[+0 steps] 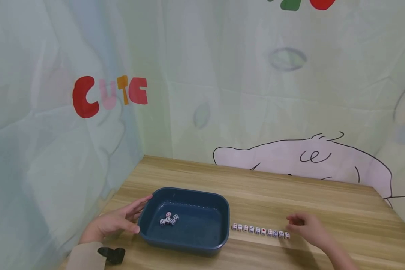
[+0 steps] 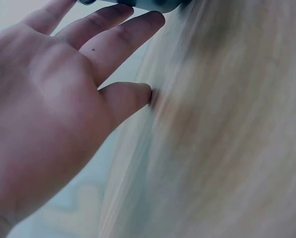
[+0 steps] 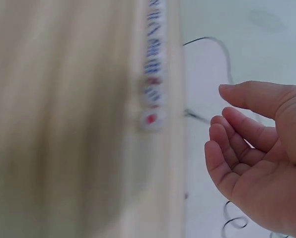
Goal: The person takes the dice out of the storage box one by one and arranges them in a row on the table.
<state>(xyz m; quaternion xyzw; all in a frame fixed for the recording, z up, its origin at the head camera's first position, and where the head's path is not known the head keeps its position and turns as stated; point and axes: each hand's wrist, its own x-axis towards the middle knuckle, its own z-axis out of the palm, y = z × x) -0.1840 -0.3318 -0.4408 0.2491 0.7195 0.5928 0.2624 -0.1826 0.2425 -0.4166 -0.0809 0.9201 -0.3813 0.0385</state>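
Fingers (image 2: 120,44) on the left hand (image 1: 111,223) are pretty much straight and spread, just resting against the left side of a dark blue tray (image 1: 202,204), thumb at the near corner. There's a light sleeve (image 1: 87,257) on that arm, with some black thing (image 1: 113,255) by the wrist, can't tell what. Right hand (image 1: 308,228) is loosely curled, thumb apart from the fingertips, nothing in it, hovering just beside the right end of a row of dice (image 1: 257,230). Looks like ten of them, white with red or blue pips, lined up on the wood-look table (image 1: 256,198) starting right by the tray. Another five or so dice (image 1: 167,220) sit bunched up inside the tray, toward its left. Behind the table hangs a pale printed cloth (image 1: 222,93) with colorful "CUTE" lettering (image 1: 86,99) and a line-drawn cartoon head (image 1: 280,157).
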